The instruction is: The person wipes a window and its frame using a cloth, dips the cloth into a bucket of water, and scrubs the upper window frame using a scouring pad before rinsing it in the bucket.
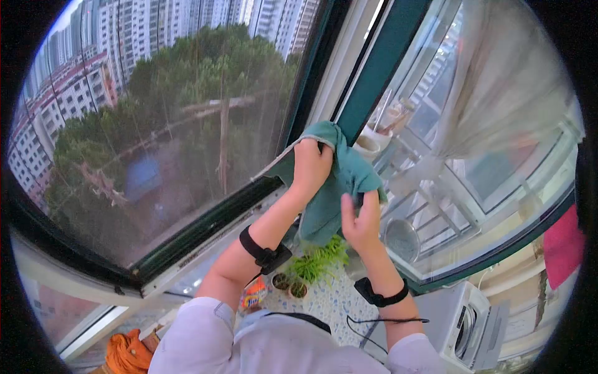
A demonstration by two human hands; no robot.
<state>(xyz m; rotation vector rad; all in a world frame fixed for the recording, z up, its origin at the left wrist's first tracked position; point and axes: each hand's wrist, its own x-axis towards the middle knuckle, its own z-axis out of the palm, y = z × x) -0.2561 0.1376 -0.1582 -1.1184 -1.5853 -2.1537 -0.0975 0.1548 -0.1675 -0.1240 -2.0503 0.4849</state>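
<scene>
teal cloth point(322, 212) in left grip point(311, 167), apparently hiding part of right grip point(362, 225)

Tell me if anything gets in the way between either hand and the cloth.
Nothing visible does: the left hand and the right hand are both touching the cloth.

A green cloth point(325, 209) is gripped by the left hand point(310, 165) beside the window frame point(381, 71) and touched by the right hand point(362, 227) at four o'clock; trees point(187, 78) are seen at ten.
</scene>
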